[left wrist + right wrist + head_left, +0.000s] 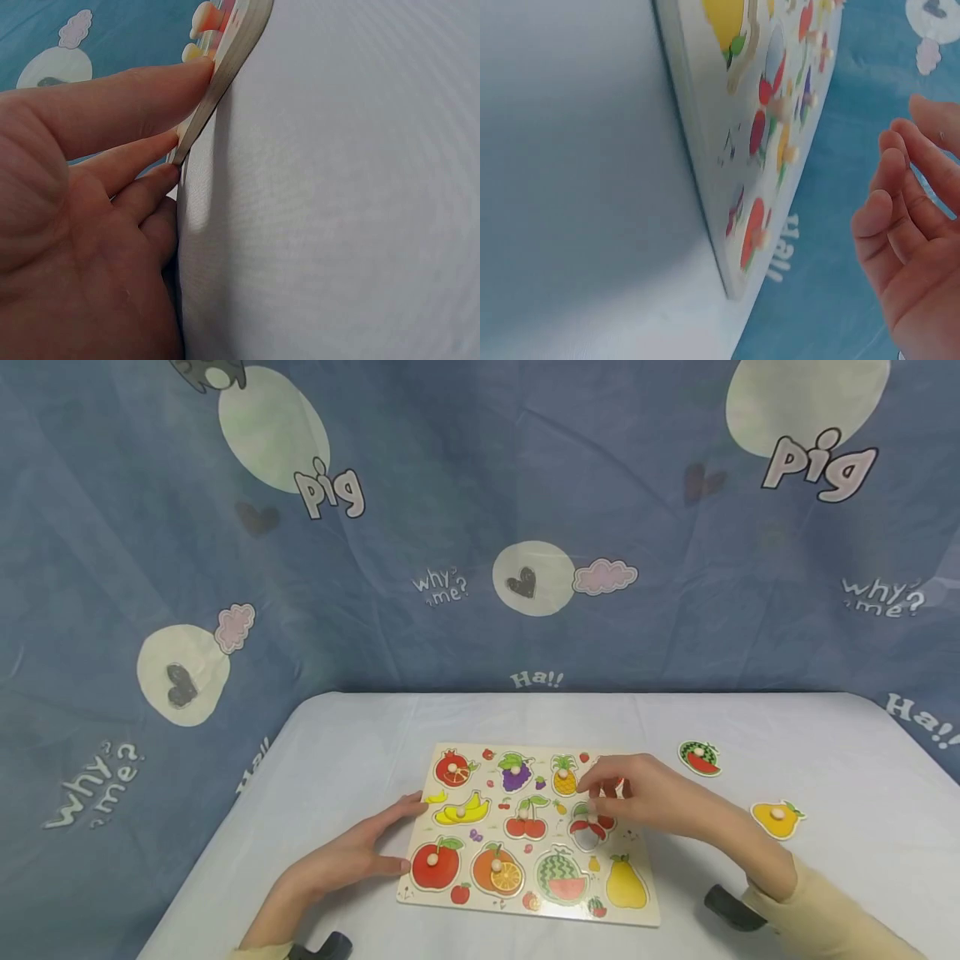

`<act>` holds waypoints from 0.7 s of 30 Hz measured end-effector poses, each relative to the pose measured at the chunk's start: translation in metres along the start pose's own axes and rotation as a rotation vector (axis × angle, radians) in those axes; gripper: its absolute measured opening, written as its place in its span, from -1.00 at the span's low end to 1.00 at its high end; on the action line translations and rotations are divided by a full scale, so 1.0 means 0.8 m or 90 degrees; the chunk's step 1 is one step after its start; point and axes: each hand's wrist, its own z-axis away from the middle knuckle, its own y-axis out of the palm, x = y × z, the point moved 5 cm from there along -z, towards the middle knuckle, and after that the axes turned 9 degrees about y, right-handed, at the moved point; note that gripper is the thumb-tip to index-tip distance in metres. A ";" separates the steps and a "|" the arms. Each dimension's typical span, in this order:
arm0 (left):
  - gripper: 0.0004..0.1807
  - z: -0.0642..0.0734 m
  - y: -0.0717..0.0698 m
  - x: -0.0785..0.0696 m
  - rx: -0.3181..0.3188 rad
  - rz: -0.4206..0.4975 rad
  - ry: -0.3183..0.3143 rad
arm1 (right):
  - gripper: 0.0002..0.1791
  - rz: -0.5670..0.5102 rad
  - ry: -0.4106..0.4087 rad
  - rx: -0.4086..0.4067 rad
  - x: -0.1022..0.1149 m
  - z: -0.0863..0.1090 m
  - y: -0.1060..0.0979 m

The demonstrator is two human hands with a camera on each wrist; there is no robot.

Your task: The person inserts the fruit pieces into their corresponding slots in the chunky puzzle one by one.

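Observation:
A wooden fruit peg puzzle board (517, 903) lies on the table. My left hand (348, 858) rests at its left edge; in the left wrist view the thumb (142, 105) and fingertips touch the board's side. Over the right part of the board hovers my right hand (637, 789), fingers bent loosely with nothing between them, as the right wrist view shows. Below it, a red fruit piece (604, 821) overlaps a greyish slot (587, 838). The watermelon slot (558, 875) and pear slot (626, 885) show pictures without knobs.
To the right of the board, a knobbed watermelon piece (699, 758) and a knobbed pear piece (778, 819) lie on the white table (862, 877). Several knobbed fruit pieces sit in the board, such as the apple (442, 868). A blue patterned curtain (450, 643) hangs behind.

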 end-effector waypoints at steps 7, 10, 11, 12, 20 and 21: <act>-0.15 0.000 0.000 0.000 0.004 -0.004 0.013 | -0.78 0.006 0.009 -0.048 -0.017 0.013 -0.023; -0.15 0.000 0.001 0.001 0.001 -0.010 0.008 | -0.77 0.009 0.015 -0.063 -0.025 0.017 -0.031; -0.14 0.000 0.001 0.001 0.000 -0.010 0.006 | -0.77 0.010 0.019 -0.066 -0.028 0.018 -0.034; -0.14 0.000 0.001 0.002 -0.001 -0.011 0.005 | -0.77 0.010 0.023 -0.068 -0.031 0.019 -0.035; -0.14 -0.001 0.002 0.003 -0.010 -0.018 -0.007 | -0.79 0.012 0.044 -0.084 -0.051 0.028 -0.054; -0.14 -0.001 0.002 0.003 -0.011 -0.019 -0.007 | -0.79 0.014 0.046 -0.088 -0.054 0.029 -0.057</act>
